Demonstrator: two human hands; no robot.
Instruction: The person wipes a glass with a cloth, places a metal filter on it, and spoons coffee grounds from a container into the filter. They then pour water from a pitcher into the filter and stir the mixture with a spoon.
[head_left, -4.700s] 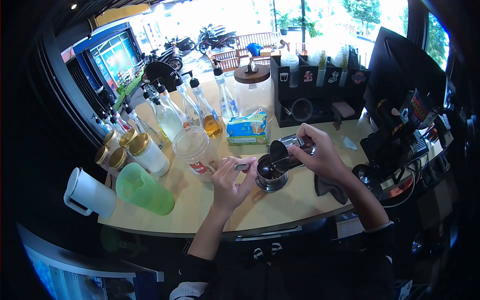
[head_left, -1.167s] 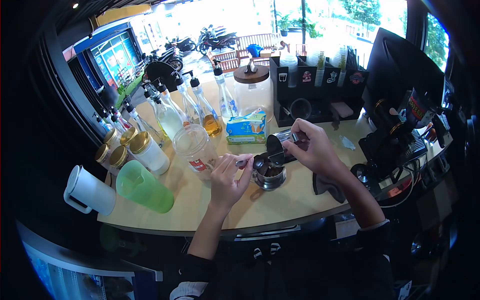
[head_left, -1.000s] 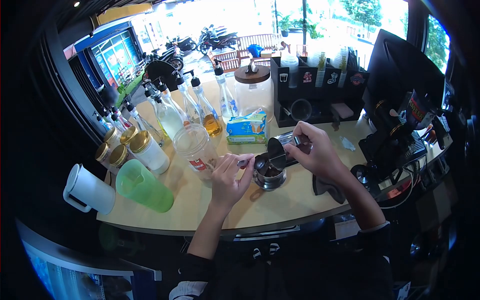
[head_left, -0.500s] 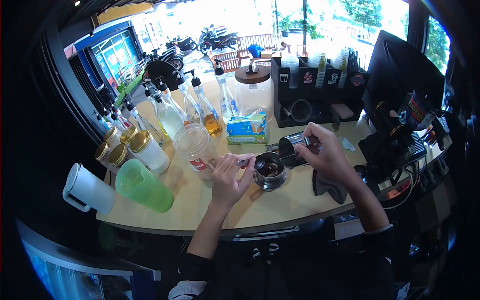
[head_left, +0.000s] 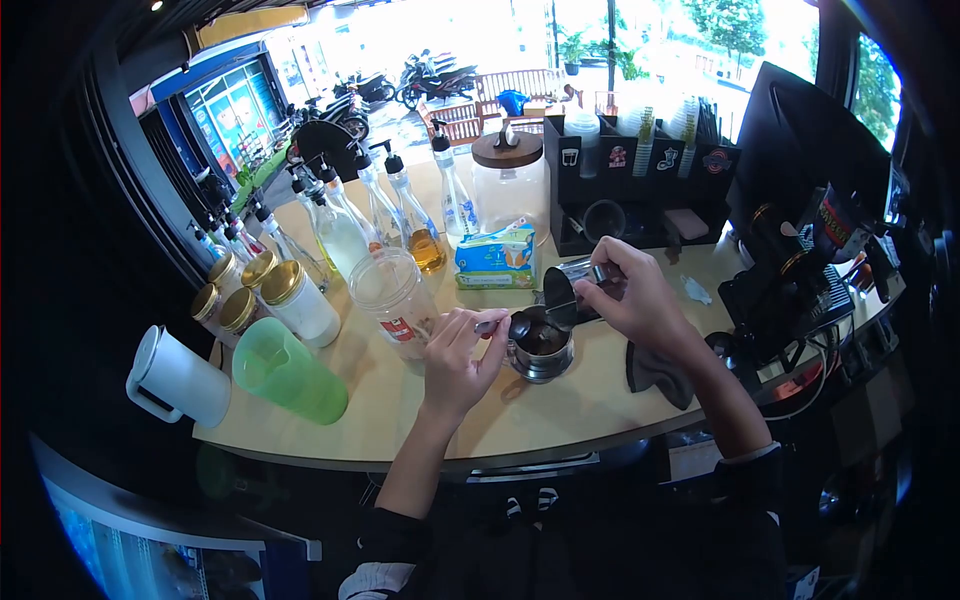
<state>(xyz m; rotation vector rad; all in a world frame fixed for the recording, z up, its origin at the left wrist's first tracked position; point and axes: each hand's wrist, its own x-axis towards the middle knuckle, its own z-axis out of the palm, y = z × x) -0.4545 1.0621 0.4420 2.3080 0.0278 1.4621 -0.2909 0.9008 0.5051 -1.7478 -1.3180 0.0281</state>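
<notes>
My left hand [head_left: 463,355] is closed on a spoon [head_left: 518,325], its dark bowl at the left rim of a metal pot [head_left: 541,365]. Dark contents show inside the pot, which stands on the counter [head_left: 480,425]. In my right hand [head_left: 640,300] is a small metal pitcher [head_left: 562,292], tilted with its mouth over the pot's back right rim. A thin stream seems to fall from it, though this is hard to tell. Just left of my left hand stands a clear plastic jar [head_left: 385,290] with a red label.
At the left are a green jug [head_left: 290,370], a white pitcher [head_left: 180,375] and gold-lidded jars [head_left: 300,305]. Pump bottles [head_left: 420,235] and a tissue pack [head_left: 497,262] stand behind. A dark cloth [head_left: 660,377] and black machine [head_left: 790,280] are at the right.
My right hand has moved slightly left and up, bringing the pitcher's mouth further over the pot. My left hand and the spoon have hardly moved.
</notes>
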